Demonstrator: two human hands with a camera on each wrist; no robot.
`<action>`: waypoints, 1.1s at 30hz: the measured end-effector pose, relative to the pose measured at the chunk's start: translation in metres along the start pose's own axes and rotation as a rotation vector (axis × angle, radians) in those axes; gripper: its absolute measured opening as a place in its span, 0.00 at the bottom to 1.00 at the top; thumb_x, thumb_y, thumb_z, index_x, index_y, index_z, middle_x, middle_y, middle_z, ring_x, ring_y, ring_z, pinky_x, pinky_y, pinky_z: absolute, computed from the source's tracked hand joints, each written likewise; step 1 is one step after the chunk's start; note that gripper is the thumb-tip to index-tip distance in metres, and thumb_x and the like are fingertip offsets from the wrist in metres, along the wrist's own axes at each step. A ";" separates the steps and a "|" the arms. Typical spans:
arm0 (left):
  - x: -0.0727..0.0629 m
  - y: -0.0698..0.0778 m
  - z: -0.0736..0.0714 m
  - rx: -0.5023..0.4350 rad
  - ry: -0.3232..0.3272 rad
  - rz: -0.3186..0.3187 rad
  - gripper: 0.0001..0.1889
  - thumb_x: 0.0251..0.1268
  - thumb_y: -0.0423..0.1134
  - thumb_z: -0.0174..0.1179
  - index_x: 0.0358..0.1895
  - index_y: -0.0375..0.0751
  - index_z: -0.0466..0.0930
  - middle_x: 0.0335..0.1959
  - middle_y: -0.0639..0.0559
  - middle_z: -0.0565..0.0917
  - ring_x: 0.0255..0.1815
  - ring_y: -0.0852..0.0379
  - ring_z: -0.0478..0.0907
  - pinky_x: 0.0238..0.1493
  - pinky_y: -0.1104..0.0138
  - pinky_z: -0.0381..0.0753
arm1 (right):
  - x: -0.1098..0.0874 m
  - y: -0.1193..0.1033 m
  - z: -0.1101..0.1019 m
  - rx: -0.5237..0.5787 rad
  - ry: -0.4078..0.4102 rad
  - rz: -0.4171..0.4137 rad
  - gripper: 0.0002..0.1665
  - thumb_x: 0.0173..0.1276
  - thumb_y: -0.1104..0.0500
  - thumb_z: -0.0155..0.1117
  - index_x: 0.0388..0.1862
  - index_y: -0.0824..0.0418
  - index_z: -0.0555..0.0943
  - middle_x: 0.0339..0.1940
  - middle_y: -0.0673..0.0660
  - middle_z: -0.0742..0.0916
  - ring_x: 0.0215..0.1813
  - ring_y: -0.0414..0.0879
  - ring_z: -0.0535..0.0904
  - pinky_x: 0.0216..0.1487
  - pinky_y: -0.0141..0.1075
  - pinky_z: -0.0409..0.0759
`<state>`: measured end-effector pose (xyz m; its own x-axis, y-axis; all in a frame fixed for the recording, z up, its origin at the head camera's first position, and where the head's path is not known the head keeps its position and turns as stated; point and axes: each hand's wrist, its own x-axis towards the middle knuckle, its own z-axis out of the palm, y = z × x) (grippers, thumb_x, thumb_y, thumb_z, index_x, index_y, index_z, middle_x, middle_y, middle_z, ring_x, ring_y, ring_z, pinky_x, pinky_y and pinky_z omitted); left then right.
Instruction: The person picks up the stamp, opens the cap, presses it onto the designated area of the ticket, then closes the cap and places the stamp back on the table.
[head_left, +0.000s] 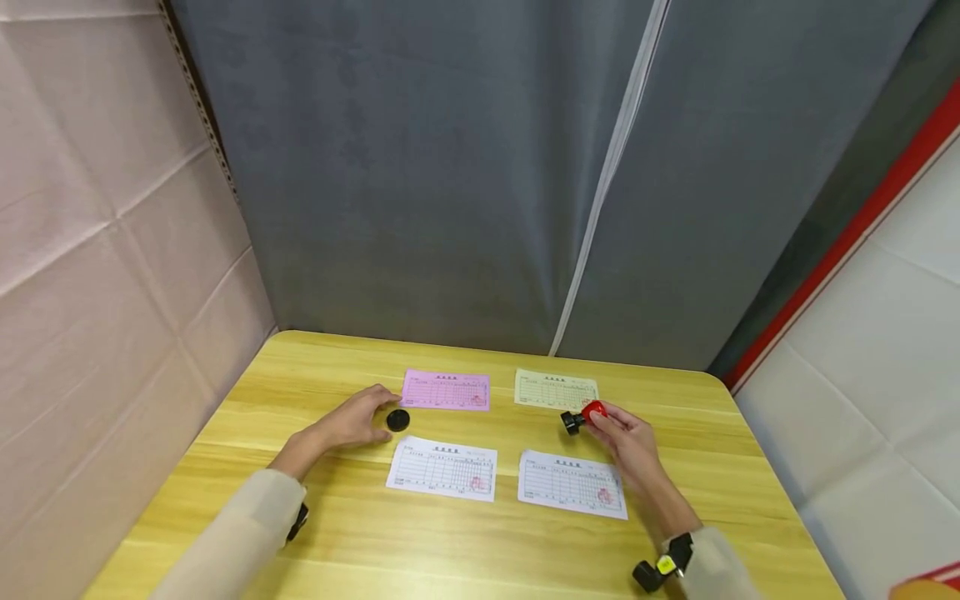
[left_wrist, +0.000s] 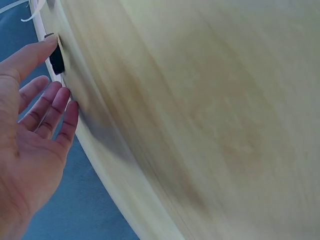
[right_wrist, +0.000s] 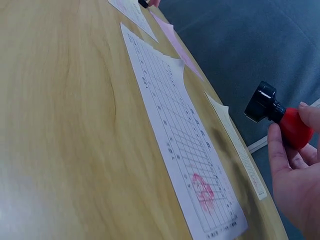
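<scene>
My right hand (head_left: pixel 632 440) pinches the red handle of a stamp (head_left: pixel 584 417) between thumb and fingers. In the right wrist view the stamp's black round head (right_wrist: pixel 261 102) is tilted and raised off the table. My left hand (head_left: pixel 352 422) is beside a round black cap (head_left: pixel 398 420) on the table, thumb and fingers spread apart. In the left wrist view the thumb tip overlaps the cap (left_wrist: pixel 56 57); whether it touches is unclear. Four printed slips lie about: pink (head_left: pixel 446 390), yellow (head_left: pixel 551 388), and two white, left (head_left: pixel 435 468) and right (head_left: pixel 562 482), each with a red stamp mark.
The slips lie on a wood-grain table (head_left: pixel 420 550). A grey curtain (head_left: pixel 420 183) hangs behind its far edge, with pale cloth (head_left: pixel 97 275) on the left and a white panel (head_left: pixel 885 350) on the right. A camera (head_left: pixel 660 570) is strapped at my right wrist.
</scene>
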<state>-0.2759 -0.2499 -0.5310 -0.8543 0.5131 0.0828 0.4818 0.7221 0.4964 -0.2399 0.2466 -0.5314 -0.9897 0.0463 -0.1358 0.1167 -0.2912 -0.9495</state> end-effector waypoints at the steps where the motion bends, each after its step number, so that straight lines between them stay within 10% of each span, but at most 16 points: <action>1: 0.000 -0.001 0.000 0.001 0.001 -0.005 0.34 0.56 0.34 0.80 0.66 0.26 0.79 0.56 0.40 0.83 0.57 0.44 0.81 0.63 0.47 0.82 | 0.001 0.001 0.001 0.011 0.008 0.005 0.27 0.76 0.68 0.68 0.70 0.74 0.75 0.50 0.51 0.90 0.51 0.44 0.90 0.60 0.37 0.87; 33: 0.013 -0.001 -0.002 -0.093 0.097 -0.062 0.21 0.58 0.28 0.78 0.56 0.30 0.85 0.45 0.43 0.90 0.40 0.58 0.85 0.42 0.65 0.89 | 0.007 0.004 0.029 0.021 -0.006 -0.003 0.32 0.77 0.66 0.67 0.75 0.76 0.70 0.54 0.55 0.87 0.49 0.44 0.90 0.60 0.36 0.87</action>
<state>-0.2875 -0.2450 -0.5288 -0.8989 0.4181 0.1308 0.4113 0.7025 0.5809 -0.2485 0.2177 -0.5282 -0.9906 0.0413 -0.1307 0.1116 -0.3110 -0.9439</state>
